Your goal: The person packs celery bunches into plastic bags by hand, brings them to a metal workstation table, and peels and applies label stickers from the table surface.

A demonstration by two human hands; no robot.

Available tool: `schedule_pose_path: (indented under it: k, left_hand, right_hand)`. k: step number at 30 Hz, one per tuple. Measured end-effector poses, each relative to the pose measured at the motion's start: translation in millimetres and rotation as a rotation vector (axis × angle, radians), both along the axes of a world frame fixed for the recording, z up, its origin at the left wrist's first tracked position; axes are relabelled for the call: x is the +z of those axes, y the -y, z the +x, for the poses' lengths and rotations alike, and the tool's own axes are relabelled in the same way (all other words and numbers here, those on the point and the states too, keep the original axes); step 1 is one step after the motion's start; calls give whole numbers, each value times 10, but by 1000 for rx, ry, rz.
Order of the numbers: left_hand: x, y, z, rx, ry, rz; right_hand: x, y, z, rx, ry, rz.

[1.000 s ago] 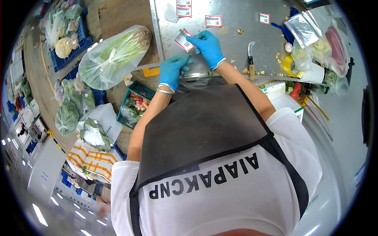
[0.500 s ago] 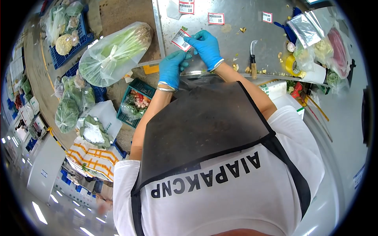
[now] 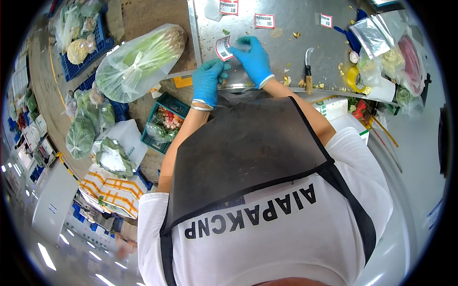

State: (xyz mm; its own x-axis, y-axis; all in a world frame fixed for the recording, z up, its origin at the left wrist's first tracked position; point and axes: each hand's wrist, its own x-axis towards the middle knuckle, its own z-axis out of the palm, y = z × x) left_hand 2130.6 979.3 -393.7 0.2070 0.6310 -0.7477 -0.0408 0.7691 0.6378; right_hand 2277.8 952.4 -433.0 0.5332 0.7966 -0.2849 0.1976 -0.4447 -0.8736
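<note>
A white barcode label with a red border (image 3: pixel 223 48) is held up above the metal table, its surface slightly curved. My right hand (image 3: pixel 254 61), in a blue glove, pinches the label's right edge. My left hand (image 3: pixel 207 82), gloved in blue too, has its fingers curled closed at the label's lower end; its fingertips are partly hidden. Three similar labels lie farther off on the table: a label at the top (image 3: pixel 229 6), one beside it (image 3: pixel 264 21) and one to the right (image 3: pixel 326 20). A small green leaf scrap (image 3: pixel 225 32) is just beyond the held label.
On the metal table (image 3: pixel 286 52) lie a curved knife (image 3: pixel 308 71), yellow tape (image 3: pixel 354 79), vegetable scraps and bagged vegetables (image 3: pixel 393 59). Left of it are a large bagged leafy vegetable (image 3: pixel 140 64), a green crate (image 3: pixel 164 101) and blue crates (image 3: pixel 78 69).
The held label has tilted more upright and curved. My right hand has shifted slightly to the right and its fingers have changed position. My left hand stays almost in place.
</note>
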Motion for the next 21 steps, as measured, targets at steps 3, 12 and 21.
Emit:
schedule_pose_path:
  k: [3, 12, 21]
  left_hand:
    - [55, -22, -19, 2, -49, 44]
    - [213, 17, -17, -94, -115, 262]
    - [225, 75, -51, -347, -397, 675]
  right_hand:
    - [356, -70, 205, 350, 564, 382]
    - [316, -21, 201, 601, 74, 338]
    - [448, 44, 240, 441, -648, 4]
